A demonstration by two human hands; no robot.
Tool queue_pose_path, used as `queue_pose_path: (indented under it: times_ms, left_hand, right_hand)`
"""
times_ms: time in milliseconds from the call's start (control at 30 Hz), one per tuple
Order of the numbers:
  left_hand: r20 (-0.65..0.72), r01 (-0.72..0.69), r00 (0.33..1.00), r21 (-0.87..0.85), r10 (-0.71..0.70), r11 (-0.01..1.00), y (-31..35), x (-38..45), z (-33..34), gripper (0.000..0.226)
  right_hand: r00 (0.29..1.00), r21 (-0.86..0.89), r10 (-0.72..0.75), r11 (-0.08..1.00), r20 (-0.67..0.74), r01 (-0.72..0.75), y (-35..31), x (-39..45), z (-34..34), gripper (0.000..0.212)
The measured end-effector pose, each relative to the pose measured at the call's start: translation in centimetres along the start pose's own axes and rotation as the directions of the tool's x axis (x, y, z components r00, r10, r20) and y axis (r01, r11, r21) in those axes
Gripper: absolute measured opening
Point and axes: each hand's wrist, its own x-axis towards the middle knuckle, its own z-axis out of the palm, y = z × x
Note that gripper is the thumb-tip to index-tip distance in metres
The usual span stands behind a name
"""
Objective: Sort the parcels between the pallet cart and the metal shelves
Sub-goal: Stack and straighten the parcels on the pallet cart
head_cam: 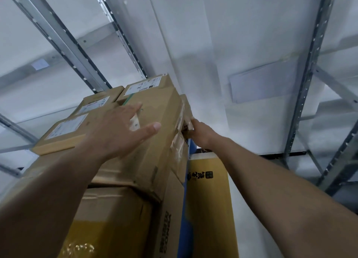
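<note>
Galvanised steel uprights of the metal shelves [64,42] slant across the upper left, punched with rows of holes, against pale shelf panels. Below them a stack of brown cardboard parcels fills the lower left and middle. Two flat parcels lie side by side at the stack's left, each bearing a white label: the nearer labelled parcel [62,133] and the farther labelled parcel [96,102] just behind it. Beside these sits the large top parcel [155,133], its own white label at the far end and clear tape down its right edge. The left hand [120,129] lies over this parcel's top face, fingers [149,129] straight and spread, holding nothing. Under it a lower carton [116,215] shows a dented flap and yellow print. At the top parcel's right edge the right hand [201,133] reaches in; its fingers are hidden behind the cardboard, so whether they grip cannot be told. Below that hand stands a yellow box [209,199] with dark characters, next to a blue strip. Farther right, another perforated upright [310,73] rises beside a pale sheet [265,83] lying on the shelf.
</note>
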Motion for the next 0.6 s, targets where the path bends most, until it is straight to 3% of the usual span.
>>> queue_pose_path:
  times_ms: [133, 267, 600]
  left_hand:
    - [0.131, -0.009, 0.991, 0.058, 0.002, 0.998, 0.2, 1.5, 1.2, 0.099]
    - [0.136, 0.010, 0.991, 0.034, -0.015, 0.999, -0.3, 1.7, 1.3, 0.094]
    - [0.126, 0.000, 0.992, 0.034, -0.004, 0.999, -0.2, 1.7, 1.3, 0.095]
  right_hand:
    - [1.000, -0.008, -0.016, 1.000, 0.023, 0.016, 0.6, 2.5, -0.3, 0.054]
    - [0.996, -0.039, -0.049, 0.998, 0.074, 0.052, 0.8, 3.6, 0.3, 0.074]
    - [0.989, 0.002, -0.117, 0.993, 0.087, 0.117, 0.4, 2.5, 1.4, 0.067]
